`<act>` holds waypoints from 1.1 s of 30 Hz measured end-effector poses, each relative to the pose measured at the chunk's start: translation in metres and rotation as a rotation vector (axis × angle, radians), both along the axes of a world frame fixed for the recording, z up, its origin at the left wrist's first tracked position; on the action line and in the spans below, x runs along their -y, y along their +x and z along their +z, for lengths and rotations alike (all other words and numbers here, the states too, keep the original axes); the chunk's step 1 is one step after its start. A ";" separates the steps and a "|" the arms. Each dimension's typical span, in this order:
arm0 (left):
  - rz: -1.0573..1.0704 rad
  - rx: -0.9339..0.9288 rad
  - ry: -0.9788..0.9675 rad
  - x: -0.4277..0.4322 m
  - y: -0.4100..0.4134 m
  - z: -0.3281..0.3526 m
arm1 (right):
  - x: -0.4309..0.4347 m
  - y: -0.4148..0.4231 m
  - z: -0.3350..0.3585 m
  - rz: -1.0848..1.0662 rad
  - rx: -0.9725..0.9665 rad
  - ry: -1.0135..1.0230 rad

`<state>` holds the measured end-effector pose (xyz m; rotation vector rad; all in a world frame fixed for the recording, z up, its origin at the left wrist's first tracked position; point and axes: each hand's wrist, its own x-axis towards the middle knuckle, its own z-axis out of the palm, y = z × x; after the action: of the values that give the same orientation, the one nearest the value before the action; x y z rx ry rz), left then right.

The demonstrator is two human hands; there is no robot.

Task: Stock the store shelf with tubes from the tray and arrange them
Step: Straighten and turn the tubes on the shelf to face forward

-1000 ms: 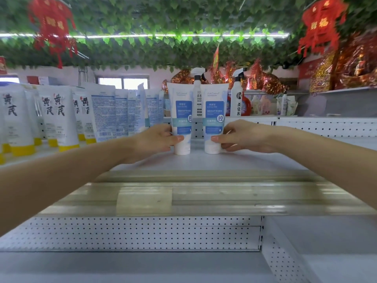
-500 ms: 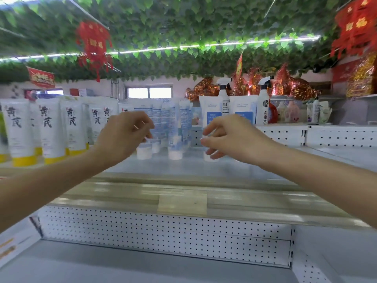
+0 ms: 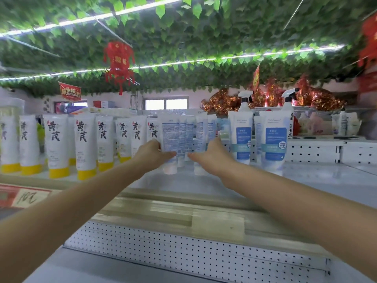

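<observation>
2 arms reach forward: left hand [image 3: 152, 155] and right hand [image 3: 212, 155] pinch blue-labelled tubes [image 3: 171, 144] between them.

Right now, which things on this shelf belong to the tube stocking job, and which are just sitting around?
Job:
left hand
right hand
white-capped tubes between both hands
blue-label tubes
shelf

Just around:
yellow-capped tubes
spray bottles
red lantern

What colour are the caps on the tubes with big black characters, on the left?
Yellow caps on white tubes, seen in the head view.
</observation>
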<state>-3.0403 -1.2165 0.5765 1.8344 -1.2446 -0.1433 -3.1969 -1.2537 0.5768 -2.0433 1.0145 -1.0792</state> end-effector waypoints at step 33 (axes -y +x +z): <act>-0.445 -0.436 0.050 0.007 0.030 -0.011 | 0.036 -0.007 -0.014 0.249 0.118 0.299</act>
<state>-3.0101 -1.2233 0.5658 1.4341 -1.3135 -0.7815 -3.2037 -1.2900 0.5623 -1.7863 0.7850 -0.8514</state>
